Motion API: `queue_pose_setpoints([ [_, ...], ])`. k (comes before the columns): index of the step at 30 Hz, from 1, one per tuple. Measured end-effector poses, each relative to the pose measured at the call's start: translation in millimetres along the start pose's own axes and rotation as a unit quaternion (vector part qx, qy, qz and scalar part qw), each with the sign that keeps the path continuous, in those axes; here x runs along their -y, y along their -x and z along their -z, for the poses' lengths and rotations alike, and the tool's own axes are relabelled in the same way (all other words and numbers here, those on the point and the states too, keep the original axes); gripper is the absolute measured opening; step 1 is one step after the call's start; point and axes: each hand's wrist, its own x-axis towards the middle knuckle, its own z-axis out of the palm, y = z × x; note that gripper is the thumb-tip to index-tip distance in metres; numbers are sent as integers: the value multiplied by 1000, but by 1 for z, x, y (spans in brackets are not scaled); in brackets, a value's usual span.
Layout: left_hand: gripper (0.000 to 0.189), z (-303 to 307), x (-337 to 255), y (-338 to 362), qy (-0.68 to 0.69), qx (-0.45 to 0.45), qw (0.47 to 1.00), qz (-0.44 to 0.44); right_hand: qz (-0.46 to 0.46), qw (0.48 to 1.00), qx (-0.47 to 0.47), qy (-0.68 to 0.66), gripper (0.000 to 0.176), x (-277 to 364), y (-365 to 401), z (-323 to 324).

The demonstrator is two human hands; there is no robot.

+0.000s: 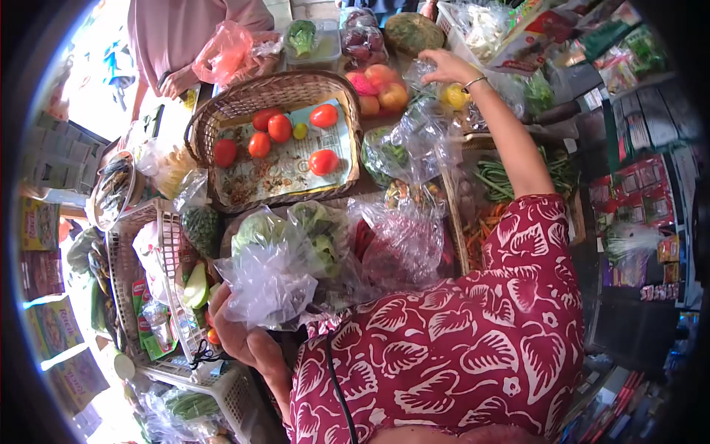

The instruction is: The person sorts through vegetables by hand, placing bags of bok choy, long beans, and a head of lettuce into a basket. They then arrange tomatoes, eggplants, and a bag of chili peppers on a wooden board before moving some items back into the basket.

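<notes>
Right hand [446, 68], 1 o'clock of the view: arm outstretched, fingers bent at a clear bag [420, 72]; whether the grip has closed on the film cannot be told. Left hand [248, 339], between 7 and 8 o'clock: beside the bagged greens [270, 285], fingers partly hidden, grip likewise indeterminable. Step in hand, by judgement: reaching past the wicker basket [290, 195], 11 o'clock; handling the thin film would call for a light pinch, sparing the round fruit [392, 96] at the bag's 8 o'clock.
</notes>
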Motion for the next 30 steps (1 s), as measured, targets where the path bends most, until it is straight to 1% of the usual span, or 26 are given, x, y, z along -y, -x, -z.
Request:
queue_pose_setpoints([
  [1,66,0,-4,-2,43,21,997,-62,5,988,137,-67,32,-3,0,5],
  [2,85,3,-7,-3,76,53,994,-62,11,954,270,-133,28,-2,-1,8],
  [3,85,1,-18,-6,74,50,994,-64,15,954,269,-134,28,1,0,8],
  [5,111,-10,-41,-15,59,119,989,-61,-84,981,56,-167,24,19,10,30],
  [6,111,-15,-42,-18,56,120,989,-62,-175,950,57,-253,24,25,9,45],
  [7,116,-18,-42,-20,42,125,991,-38,-177,948,59,-257,24,24,11,48],
  [8,124,-20,-42,-21,26,128,991,-13,-179,943,5,-280,25,19,14,48],
  [9,124,-16,-35,-23,-7,176,984,13,-179,934,-45,-304,27,15,18,46],
  [11,91,-11,-24,-23,-160,229,954,105,-186,933,-101,-292,24,18,28,54],
  [12,68,-12,-22,-24,-169,231,955,76,-296,828,-43,-475,18,29,43,66],
  [13,47,-16,-21,-26,-178,233,955,45,-253,846,-16,-469,14,31,55,72],
  [14,17,-26,-22,-27,-73,184,978,60,-238,865,31,-440,15,38,71,76],
  [15,20,-20,-6,-28,-114,209,970,39,-222,882,75,-410,17,47,89,79],
  [17,22,-18,-3,-33,-157,195,967,44,-214,891,169,-363,19,62,121,79],
  [19,31,-12,6,-36,-21,118,979,163,-180,868,183,-425,22,82,151,78],
  [20,36,-7,11,-40,-57,70,983,158,-125,902,127,-393,23,91,169,74],
  [21,27,-22,-30,-62,-72,114,990,36,-71,928,70,-358,24,102,184,71],
  [22,30,-20,-41,-77,-94,115,989,1,-138,915,73,-372,25,114,195,73],
  [23,33,-36,-73,-87,-53,114,992,-5,-203,896,78,-386,26,126,205,76],
  [24,38,-36,-84,-110,-252,104,952,-136,-199,900,31,-386,25,134,208,81],
  [25,40,-56,-119,-128,-116,156,976,-96,-202,898,23,-390,25,139,210,85],
  [26,41,-75,-151,-146,-154,191,968,-55,-222,894,21,-389,25,142,212,89],
  [27,40,-97,-159,-169,-100,212,972,-13,-242,889,19,-388,26,144,213,91],
  [28,40,-119,-164,-193,-32,283,959,-5,-258,883,10,-392,24,146,214,89],
  [29,39,-145,-162,-222,20,305,952,11,-239,891,-12,-387,23,148,213,93],
  [30,39,-172,-164,-244,21,330,944,0,-221,897,-18,-382,22,146,213,90],
])
